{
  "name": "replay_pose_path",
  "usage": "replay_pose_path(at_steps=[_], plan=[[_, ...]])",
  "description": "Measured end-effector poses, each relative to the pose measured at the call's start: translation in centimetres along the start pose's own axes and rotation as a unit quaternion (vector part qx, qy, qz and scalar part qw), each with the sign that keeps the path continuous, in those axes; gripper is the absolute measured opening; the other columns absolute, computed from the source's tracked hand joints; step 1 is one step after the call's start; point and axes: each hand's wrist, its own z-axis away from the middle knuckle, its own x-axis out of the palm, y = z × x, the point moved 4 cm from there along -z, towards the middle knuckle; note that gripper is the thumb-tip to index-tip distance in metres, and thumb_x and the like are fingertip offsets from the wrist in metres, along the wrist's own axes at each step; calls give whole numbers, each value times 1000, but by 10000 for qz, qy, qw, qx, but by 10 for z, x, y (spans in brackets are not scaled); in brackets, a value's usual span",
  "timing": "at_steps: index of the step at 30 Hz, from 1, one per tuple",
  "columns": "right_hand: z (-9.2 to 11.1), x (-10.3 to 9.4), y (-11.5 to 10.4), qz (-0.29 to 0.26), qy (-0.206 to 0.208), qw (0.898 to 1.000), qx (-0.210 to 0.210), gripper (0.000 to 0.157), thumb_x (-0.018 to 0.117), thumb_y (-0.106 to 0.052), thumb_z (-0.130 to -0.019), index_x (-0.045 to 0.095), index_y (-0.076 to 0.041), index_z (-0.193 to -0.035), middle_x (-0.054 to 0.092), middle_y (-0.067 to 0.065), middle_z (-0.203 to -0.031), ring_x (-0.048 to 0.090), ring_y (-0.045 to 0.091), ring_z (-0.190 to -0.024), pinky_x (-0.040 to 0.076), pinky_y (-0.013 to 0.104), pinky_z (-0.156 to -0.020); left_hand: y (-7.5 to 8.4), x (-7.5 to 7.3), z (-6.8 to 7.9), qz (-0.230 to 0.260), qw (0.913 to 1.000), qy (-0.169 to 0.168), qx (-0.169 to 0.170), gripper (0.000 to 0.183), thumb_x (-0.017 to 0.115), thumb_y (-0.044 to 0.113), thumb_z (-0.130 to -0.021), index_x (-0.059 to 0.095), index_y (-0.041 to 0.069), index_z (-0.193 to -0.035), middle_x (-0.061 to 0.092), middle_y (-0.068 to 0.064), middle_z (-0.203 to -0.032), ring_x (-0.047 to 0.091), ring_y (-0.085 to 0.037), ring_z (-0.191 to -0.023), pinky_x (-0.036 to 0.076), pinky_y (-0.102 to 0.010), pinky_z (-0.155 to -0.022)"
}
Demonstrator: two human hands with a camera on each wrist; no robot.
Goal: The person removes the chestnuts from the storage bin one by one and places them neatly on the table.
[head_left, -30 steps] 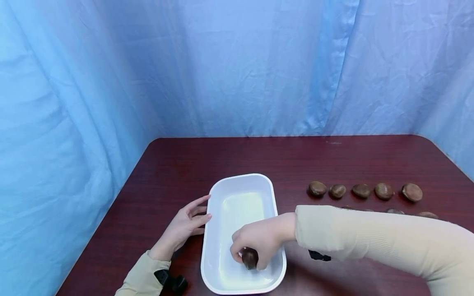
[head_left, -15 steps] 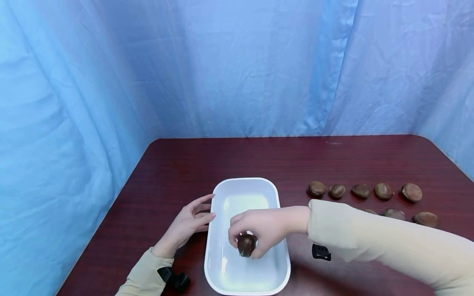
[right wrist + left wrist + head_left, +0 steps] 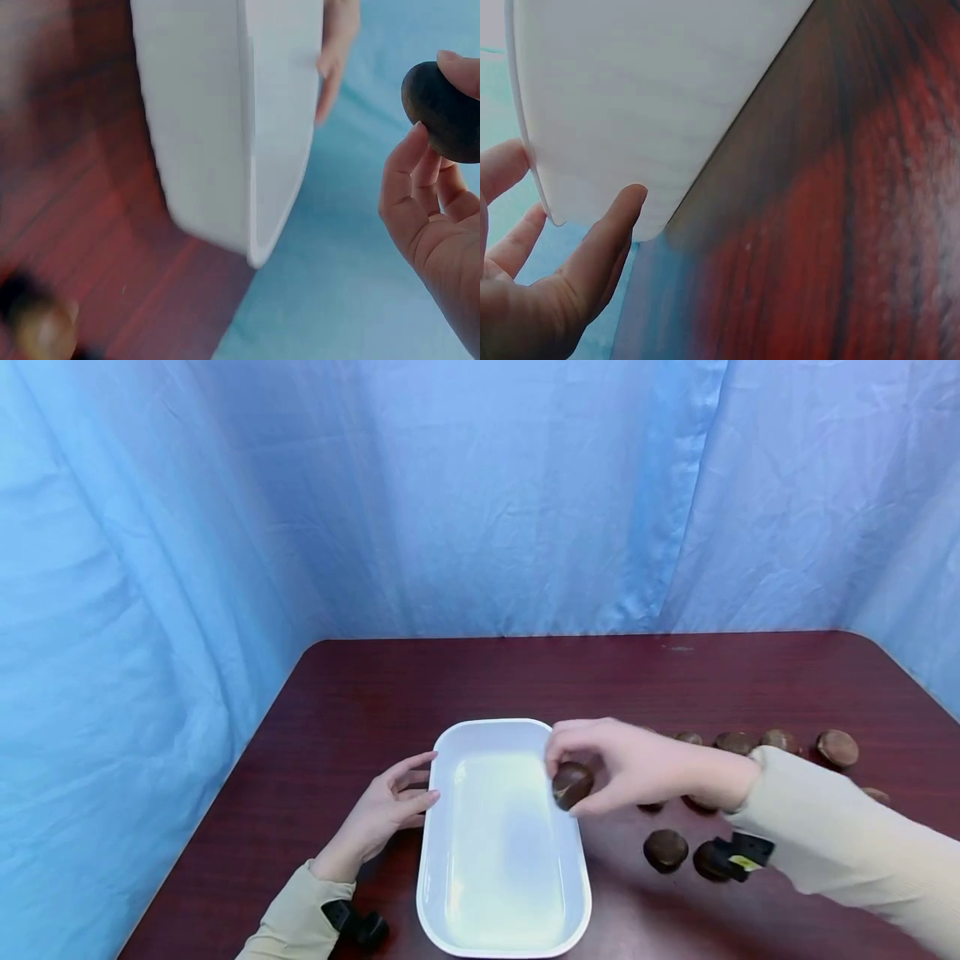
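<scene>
A dark brown chestnut (image 3: pixel 572 785) is pinched between the thumb and fingers of my right hand (image 3: pixel 626 764). That hand is above the right rim of a white rectangular tray (image 3: pixel 510 860). In the right wrist view the chestnut (image 3: pixel 442 112) appears smooth and rounded, held off the table. My left hand (image 3: pixel 386 806) rests its fingertips against the tray's left rim. From the left wrist view, the left hand's fingers (image 3: pixel 592 255) look fairly straight, spread beside the tray's outer wall (image 3: pixel 645 97).
Several more chestnuts lie in rows on the dark red table (image 3: pixel 420 685) to the right, among them a near one (image 3: pixel 665 850) and a far-right one (image 3: pixel 837 748). My right arm covers part of these rows. A blue curtain (image 3: pixel 487 502) hangs behind the table.
My right hand has lifted the chestnut from inside the tray and moved right, to the tray's right rim. The tray turned slightly straighter between the first two frames. My left hand barely moved.
</scene>
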Motion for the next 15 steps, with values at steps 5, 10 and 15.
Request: replay_pose_path(at_steps=[5,10,15], plan=[[45,-29,4,391,655,9966,298,33,77,-2,-76,58,-15,-100,54,-3,-99,53,6,-85,49,21,-66,1,0,0,-42,10000,-26,18,61,66,14,-89,38,6,-143,48,-24,-131,64,-19,-100,56,-36,-78],[105,-49,15,1034,1244,9798,1179,39,77,1,-74,57,-16,-104,54,-8,-103,52,3,-84,44,21,-61,2,1,-1,-78,10000,-16,38,61,66,14,-89,38,6,-143,49,-24,-131,64,-19,-100,56,-36,-79],[167,-53,34,1061,1514,9458,2670,37,75,-4,-78,55,-17,-106,57,-13,-98,50,8,-57,40,25,-48,1,0,0,-91,10000,-2,20,61,66,14,-89,38,6,-143,49,-24,-130,64,-19,-100,56,-36,-79]])
